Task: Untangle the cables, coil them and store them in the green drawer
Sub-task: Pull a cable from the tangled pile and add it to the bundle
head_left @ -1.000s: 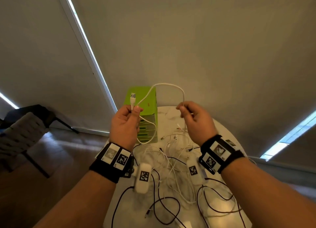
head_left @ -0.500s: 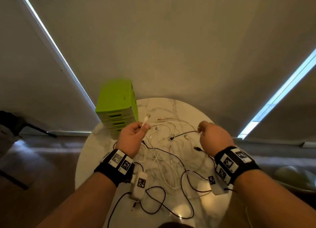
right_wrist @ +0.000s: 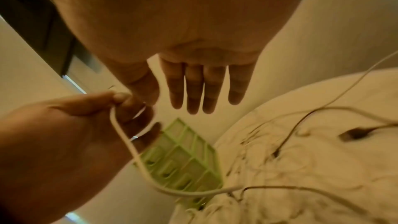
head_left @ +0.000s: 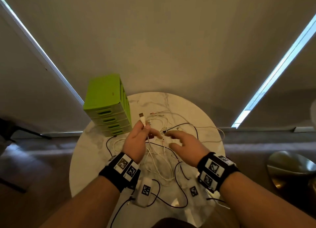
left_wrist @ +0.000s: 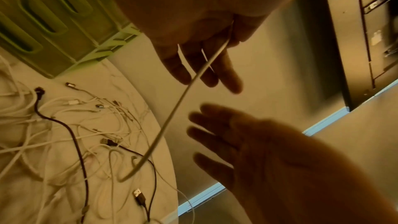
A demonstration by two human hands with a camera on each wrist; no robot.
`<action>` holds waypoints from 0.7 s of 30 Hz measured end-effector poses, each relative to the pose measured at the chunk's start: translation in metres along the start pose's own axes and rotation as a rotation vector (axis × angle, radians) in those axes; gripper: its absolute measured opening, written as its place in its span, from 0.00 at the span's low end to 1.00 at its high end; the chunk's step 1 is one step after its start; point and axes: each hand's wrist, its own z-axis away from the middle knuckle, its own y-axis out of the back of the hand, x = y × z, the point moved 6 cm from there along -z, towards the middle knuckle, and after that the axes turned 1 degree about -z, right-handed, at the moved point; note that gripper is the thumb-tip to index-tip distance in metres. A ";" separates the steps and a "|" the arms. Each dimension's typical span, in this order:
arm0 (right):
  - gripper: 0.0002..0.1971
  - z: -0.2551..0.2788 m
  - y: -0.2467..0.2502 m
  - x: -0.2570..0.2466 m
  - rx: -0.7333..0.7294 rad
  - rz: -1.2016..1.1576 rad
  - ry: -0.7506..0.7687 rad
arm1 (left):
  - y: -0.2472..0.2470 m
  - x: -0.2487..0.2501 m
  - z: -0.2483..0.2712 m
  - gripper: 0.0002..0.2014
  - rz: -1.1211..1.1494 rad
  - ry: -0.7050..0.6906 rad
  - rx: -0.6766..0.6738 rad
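A tangle of white and black cables (head_left: 164, 152) lies on the round marble table (head_left: 89, 159). My left hand (head_left: 136, 139) pinches a white USB cable (head_left: 143, 121) just below its plug, which points up and away. The same cable (left_wrist: 183, 94) runs from that hand's fingers (left_wrist: 206, 67) down to the pile. My right hand (head_left: 181, 142) hovers beside it over the pile, fingers straight and spread, holding nothing; its fingers (right_wrist: 193, 89) hang straight. The green drawer unit (head_left: 109, 106) stands at the table's far left with every drawer closed.
Two white tagged boxes (head_left: 146, 190) with black leads lie near the table's front edge. A dark chair (head_left: 10, 130) stands on the floor at the left, and a round brass-coloured object (head_left: 290, 168) at the right. Closed blinds hang behind the table.
Both hands have dropped from in front of the drawers to just over the pile. My right hand has let go of the white cable and opened. The left hand keeps the plug end.
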 end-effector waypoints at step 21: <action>0.15 0.003 -0.035 0.043 -0.170 -0.286 0.027 | 0.008 -0.004 0.008 0.15 0.567 0.168 0.127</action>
